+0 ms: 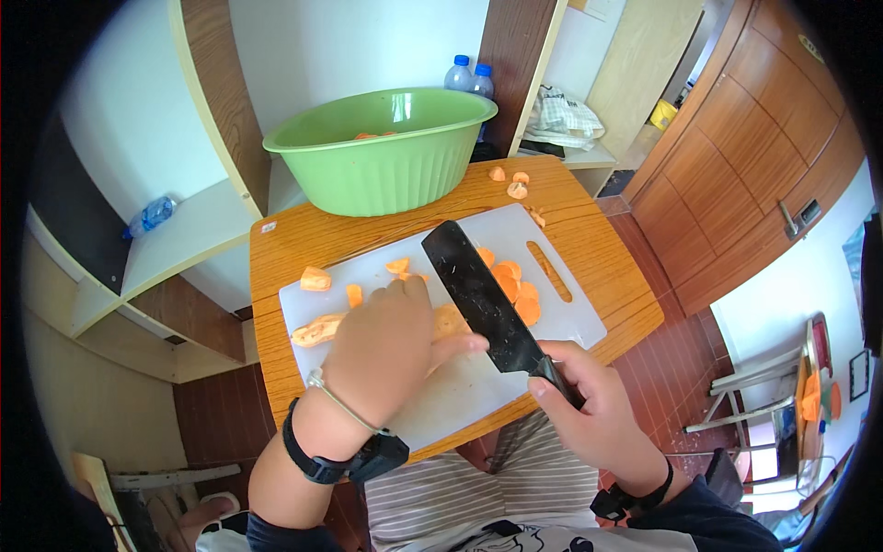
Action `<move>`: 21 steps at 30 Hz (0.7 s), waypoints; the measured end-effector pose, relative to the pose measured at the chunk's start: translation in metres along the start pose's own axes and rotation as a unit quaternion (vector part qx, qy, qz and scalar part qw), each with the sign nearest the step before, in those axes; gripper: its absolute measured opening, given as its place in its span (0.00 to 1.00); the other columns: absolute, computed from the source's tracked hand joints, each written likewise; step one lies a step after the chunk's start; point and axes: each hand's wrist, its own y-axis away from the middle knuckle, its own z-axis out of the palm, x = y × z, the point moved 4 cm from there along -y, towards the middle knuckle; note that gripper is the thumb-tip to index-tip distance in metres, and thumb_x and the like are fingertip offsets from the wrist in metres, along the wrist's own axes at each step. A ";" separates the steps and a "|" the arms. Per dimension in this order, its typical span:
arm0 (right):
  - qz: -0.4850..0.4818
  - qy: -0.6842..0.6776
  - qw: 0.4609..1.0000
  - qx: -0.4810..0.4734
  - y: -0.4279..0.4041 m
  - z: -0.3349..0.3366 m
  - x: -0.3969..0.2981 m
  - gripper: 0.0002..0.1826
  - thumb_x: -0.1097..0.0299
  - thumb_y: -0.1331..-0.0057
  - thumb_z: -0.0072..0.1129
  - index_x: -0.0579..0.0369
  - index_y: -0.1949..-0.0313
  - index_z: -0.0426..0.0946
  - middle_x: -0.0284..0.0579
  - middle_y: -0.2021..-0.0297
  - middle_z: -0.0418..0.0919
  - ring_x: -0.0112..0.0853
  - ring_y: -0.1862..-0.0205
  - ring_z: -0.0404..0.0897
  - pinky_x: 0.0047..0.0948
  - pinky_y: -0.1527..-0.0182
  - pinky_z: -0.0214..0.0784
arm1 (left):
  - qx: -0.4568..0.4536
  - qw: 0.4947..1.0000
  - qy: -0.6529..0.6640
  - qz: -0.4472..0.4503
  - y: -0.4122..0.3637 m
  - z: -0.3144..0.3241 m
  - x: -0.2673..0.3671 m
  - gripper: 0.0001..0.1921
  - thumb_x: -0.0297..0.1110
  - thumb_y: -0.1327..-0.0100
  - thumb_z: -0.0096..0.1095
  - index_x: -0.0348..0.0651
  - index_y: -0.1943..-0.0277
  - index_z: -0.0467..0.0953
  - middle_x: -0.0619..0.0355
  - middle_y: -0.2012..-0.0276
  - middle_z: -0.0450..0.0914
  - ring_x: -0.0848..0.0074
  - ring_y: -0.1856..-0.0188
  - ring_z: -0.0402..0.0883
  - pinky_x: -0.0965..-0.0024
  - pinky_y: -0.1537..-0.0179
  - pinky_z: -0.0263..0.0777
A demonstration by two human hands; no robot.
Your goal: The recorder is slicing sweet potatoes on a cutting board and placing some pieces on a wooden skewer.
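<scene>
My right hand [586,400] grips the handle of a black-bladed cleaver [483,297], its blade slanting up and left over a white plastic cutting board [455,407]. My left hand [393,331] holds a peeled orange root vegetable, likely sweet potato [450,321], against the board, left of the blade; the hand hides part of it. Thin round orange slices [528,303] overlap to the right of the blade. Another peeled piece [317,330] lies left of my left hand, partly covered by it. Smaller chunks [316,279] rest along the board's upper left.
A green plastic tub [386,172] with orange pieces inside stands at the back of the wooden table [628,303]. Small end pieces [517,189] lie at the table's back right. Shelves with plastic bottles [459,74] stand behind. Part of another person's leg [200,517] shows at lower left.
</scene>
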 end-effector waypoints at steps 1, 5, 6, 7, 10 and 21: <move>0.000 -0.002 1.000 -0.001 0.000 0.001 0.000 0.17 0.73 0.24 0.58 0.61 0.38 0.74 0.33 0.69 0.75 0.16 0.71 0.66 0.21 0.68 0.60 | 0.000 0.999 0.029 -0.031 -0.001 -0.008 -0.001 0.36 0.60 0.37 0.72 0.29 0.49 0.74 0.38 0.56 0.79 0.49 0.51 0.81 0.54 0.49 0.75; 0.004 0.050 0.999 -0.016 -0.001 -0.001 -0.008 0.16 0.72 0.23 0.56 0.61 0.39 0.71 0.40 0.70 0.76 0.21 0.72 0.69 0.26 0.68 0.63 | 0.238 0.964 0.121 0.008 -0.023 -0.008 -0.019 0.34 0.54 0.28 0.66 0.31 0.35 0.68 0.37 0.46 0.79 0.50 0.42 0.80 0.55 0.42 0.75; 0.002 0.075 0.997 -0.031 -0.001 -0.001 -0.009 0.15 0.71 0.22 0.56 0.61 0.40 0.70 0.44 0.70 0.76 0.24 0.71 0.71 0.27 0.67 0.64 | 0.237 0.964 0.118 0.007 -0.028 -0.006 -0.020 0.34 0.54 0.28 0.66 0.31 0.35 0.68 0.37 0.46 0.79 0.50 0.42 0.80 0.55 0.42 0.75; 0.002 0.072 0.997 -0.032 -0.002 -0.003 -0.011 0.15 0.71 0.22 0.56 0.61 0.40 0.70 0.44 0.70 0.76 0.24 0.71 0.71 0.27 0.67 0.64 | 0.268 0.949 0.158 0.057 -0.032 -0.009 -0.017 0.32 0.50 0.26 0.64 0.31 0.32 0.67 0.37 0.44 0.78 0.49 0.40 0.79 0.55 0.42 0.75; 0.001 0.089 0.994 -0.061 -0.003 -0.006 -0.017 0.15 0.70 0.22 0.55 0.62 0.40 0.70 0.48 0.70 0.77 0.31 0.71 0.75 0.32 0.66 0.67 | 0.272 0.924 0.227 0.146 -0.037 -0.008 -0.012 0.28 0.44 0.22 0.59 0.36 0.28 0.65 0.39 0.41 0.76 0.51 0.38 0.77 0.57 0.39 0.73; 0.008 0.050 0.998 -0.042 -0.005 -0.010 -0.014 0.15 0.69 0.22 0.56 0.62 0.41 0.71 0.51 0.73 0.78 0.37 0.73 0.78 0.36 0.69 0.67 | 0.185 0.914 0.338 0.127 -0.041 -0.006 -0.007 0.17 0.36 0.18 0.51 0.38 0.33 0.73 0.55 0.42 0.80 0.71 0.42 0.78 0.66 0.36 0.70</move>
